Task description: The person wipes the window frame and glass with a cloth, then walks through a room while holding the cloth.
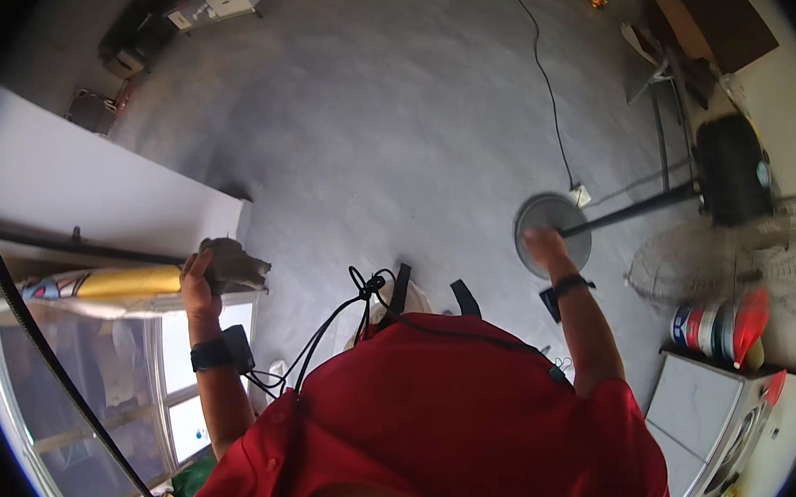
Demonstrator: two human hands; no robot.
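My left hand [200,288] is raised at the left, its fingers around a crumpled grey-brown cloth [232,264]. The cloth hangs near the corner of a glass-fronted cabinet [82,363]. My right hand [546,247] appears over the round dark base [550,208] of a pedestal fan. Its fingers look curled, but blur hides whether they hold anything. The fan's black pole [628,212] slants up to the right, towards a blurred wire fan cage [717,255].
A power strip [580,195] with a black cord [547,84] lies beyond the fan base. A yellow packet [129,282] lies on the cabinet top. Containers [707,329] stand on a white appliance [693,402] at right. Cables [335,314] dangle before my red shirt.
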